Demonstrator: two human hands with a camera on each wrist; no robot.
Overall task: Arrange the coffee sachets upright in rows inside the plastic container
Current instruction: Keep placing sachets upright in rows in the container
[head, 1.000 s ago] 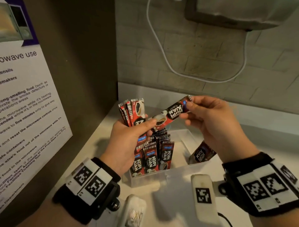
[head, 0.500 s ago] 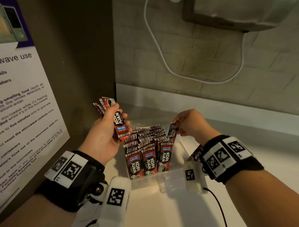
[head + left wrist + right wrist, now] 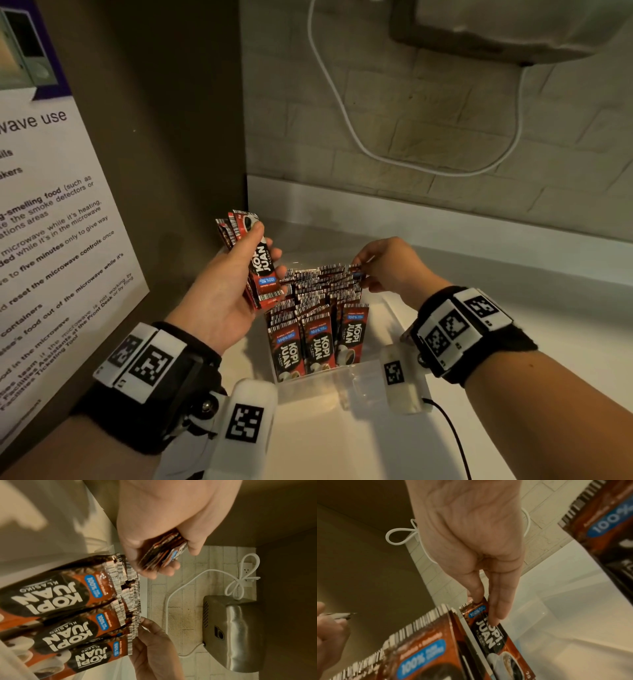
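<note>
A clear plastic container (image 3: 346, 378) sits on the pale counter (image 3: 513, 308), near the corner where a dark side panel meets the brick-pattern wall. Inside, red-and-black "Kopi Juan" coffee sachets (image 3: 317, 315) stand upright in approx three rows, packed from the near wall to the far end, label side facing the near edge.

L hand (image 3: 226, 291) is palm up just left of the container, thumb and fingers clamped round a small stack of spare sachets (image 3: 255, 260), fanned at the far end.

R hand (image 3: 387, 265) reaches over the far right of the rows; in the right-wrist view its fingers (image 3: 498, 609) pinch the top of a single sachet (image 3: 489, 635), upright w/ its lower part down inside the container, just beside the right-hand row.

A white cable (image 3: 342, 113) loops across the wall below a steel hand dryer (image 3: 240, 635). A printed microwave notice (image 3: 51, 240) hangs on the left panel.
</note>
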